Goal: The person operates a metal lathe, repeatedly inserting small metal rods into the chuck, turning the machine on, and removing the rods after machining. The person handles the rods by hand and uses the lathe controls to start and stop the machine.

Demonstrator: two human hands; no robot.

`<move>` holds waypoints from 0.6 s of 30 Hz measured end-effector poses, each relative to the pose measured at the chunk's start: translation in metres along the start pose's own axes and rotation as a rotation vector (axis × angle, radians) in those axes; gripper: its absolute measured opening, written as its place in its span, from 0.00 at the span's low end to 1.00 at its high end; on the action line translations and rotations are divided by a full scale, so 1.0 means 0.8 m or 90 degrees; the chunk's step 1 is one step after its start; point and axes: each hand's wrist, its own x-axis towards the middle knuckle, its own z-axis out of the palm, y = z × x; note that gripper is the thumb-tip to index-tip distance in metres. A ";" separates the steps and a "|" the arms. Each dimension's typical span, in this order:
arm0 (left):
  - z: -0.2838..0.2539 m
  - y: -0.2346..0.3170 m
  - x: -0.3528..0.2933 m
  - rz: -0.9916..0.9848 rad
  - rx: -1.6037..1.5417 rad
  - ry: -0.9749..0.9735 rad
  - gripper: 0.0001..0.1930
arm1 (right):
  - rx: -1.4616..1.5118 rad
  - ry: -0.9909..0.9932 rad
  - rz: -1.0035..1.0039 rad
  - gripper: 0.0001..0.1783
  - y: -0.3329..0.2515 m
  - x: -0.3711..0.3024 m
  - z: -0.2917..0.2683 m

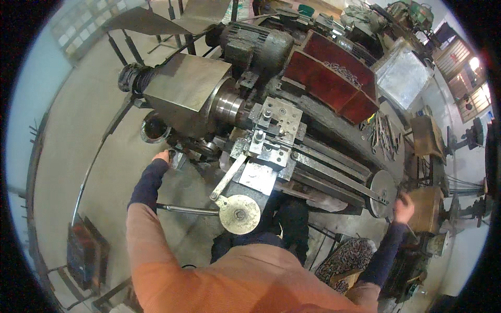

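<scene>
Standing close against a metal lathe (292, 151), the person stretches both arms wide so each hand reaches a control at opposite ends of the machine. At far left, a dark box (86, 253) sits on the concrete floor (78, 130), well apart from the work. The left hand (163, 156) rests against a small lever (177, 159) just under the boxy headstock (185, 86), fingers curled toward it; whether they actually close round it I cannot tell, since the hand shows only from behind. A thin steel rod (188, 209) runs along below that forearm toward a round pale handwheel (240, 214), which faces the person's body at the front, placed where a turn of the wrist would reach it. Above it a long handle (228, 177) slants up to the tool post (274, 130), which stands just beside the shiny chuck (229, 104). Behind, red trays (334, 78) hold scraps within arm's reach of the bed. Farther right, a grey disc-shaped wheel (382, 190) closes off the tail end of the bed. The right hand (403, 206) sits at that wheel's rim, fingers bent, seemingly touching it, though the grip is too small to judge. Curly metal shavings (347, 258) lie heaped below.
</scene>
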 end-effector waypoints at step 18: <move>-0.142 -0.230 -0.304 -0.372 0.027 0.476 0.26 | 0.201 -0.667 -0.606 0.12 -0.661 0.016 0.256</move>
